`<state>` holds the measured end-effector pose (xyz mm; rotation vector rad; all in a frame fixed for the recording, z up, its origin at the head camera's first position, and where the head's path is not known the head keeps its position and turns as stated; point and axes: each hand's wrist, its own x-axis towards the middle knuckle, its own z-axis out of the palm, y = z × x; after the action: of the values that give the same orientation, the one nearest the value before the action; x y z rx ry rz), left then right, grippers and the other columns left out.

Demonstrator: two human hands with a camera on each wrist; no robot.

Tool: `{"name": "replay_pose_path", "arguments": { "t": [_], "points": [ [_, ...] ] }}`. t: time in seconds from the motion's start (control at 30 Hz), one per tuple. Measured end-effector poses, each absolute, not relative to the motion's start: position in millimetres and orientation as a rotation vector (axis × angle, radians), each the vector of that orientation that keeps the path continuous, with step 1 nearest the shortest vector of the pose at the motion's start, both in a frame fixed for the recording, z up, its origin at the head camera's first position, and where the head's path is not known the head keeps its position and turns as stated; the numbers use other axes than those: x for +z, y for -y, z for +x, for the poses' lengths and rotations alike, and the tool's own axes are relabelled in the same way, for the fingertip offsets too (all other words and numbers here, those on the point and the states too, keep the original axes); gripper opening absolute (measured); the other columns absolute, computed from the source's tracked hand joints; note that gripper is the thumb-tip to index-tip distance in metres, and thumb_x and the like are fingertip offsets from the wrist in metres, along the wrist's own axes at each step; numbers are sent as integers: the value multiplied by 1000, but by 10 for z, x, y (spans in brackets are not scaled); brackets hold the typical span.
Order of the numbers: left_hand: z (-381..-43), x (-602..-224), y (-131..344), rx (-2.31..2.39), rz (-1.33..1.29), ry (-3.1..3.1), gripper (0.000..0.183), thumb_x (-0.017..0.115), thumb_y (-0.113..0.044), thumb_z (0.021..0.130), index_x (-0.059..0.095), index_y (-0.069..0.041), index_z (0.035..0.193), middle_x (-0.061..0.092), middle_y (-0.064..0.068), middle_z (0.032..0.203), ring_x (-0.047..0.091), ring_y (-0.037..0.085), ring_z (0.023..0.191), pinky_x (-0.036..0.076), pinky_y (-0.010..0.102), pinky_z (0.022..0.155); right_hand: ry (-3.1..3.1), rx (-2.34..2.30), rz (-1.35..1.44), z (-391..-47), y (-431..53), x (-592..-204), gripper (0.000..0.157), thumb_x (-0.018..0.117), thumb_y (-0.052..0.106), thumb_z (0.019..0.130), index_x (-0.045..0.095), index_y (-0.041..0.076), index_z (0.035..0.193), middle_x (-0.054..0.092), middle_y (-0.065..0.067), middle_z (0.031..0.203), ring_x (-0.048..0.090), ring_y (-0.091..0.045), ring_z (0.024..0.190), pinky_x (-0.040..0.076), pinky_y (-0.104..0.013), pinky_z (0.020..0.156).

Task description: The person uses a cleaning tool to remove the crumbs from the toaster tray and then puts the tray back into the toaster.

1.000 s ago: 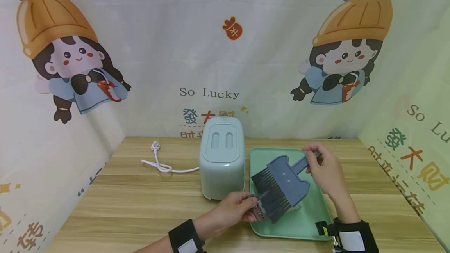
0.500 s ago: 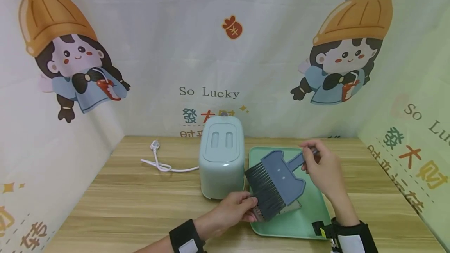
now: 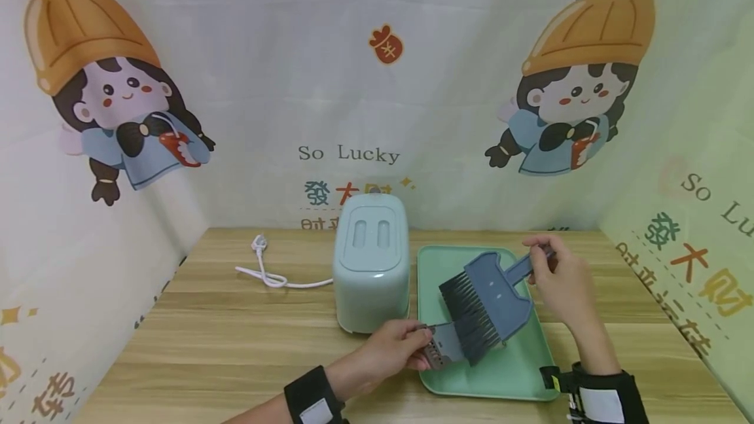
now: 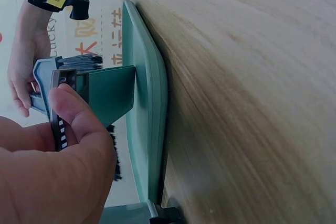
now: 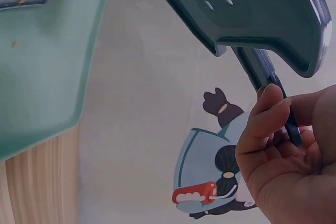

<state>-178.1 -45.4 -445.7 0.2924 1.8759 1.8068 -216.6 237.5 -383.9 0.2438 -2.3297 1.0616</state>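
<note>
Nearest, a left hand (image 3: 391, 349) pinches the slotted end of a flat gray plate (image 3: 450, 339) above a green tray (image 3: 521, 375), by its left edge. The plate looks thin, stiff and light, with that end the likely best hold. A right hand (image 3: 562, 283) pinches the handle of a wide blue brush (image 3: 501, 296); its bristles, probably springy, overlap the plate. Beyond, on the desk (image 3: 235, 345), a pale toaster (image 3: 372, 280) stands left of the tray.
</note>
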Motion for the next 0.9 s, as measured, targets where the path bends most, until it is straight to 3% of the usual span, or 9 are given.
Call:
{"name": "replay_pose_path", "arguments": {
  "t": [0.27, 0.67, 0.9],
  "points": [
    [-1797, -4486, 436, 1822, 288, -1877, 22, 49, -16, 101, 61, 1, 106, 64, 8, 87, 59, 11, 71, 54, 22, 65, 2277, 1264, 299, -2119, -2235, -3749, 14, 51, 17, 100, 61, 13, 108, 58, -7, 73, 58, -19, 54, 49, -26, 44],
    [-1784, -4515, 466, 1812, 274, -1905, 20, 49, -11, 99, 61, 2, 107, 63, 10, 89, 59, 13, 71, 54, 23, 65, 2399, 1083, 150, -2257, -2404, -4041, 18, 45, 13, 101, 60, 7, 107, 59, -8, 71, 58, -17, 54, 46, -27, 42],
    [-1805, -4529, 481, 1815, 266, -1914, 20, 49, -12, 100, 61, 2, 108, 64, 9, 88, 59, 13, 70, 54, 23, 65, 2377, 1052, 108, -2238, -2558, -3983, 21, 43, 13, 101, 61, 5, 109, 59, -11, 71, 59, -21, 54, 42, -26, 38]
  ]
}}
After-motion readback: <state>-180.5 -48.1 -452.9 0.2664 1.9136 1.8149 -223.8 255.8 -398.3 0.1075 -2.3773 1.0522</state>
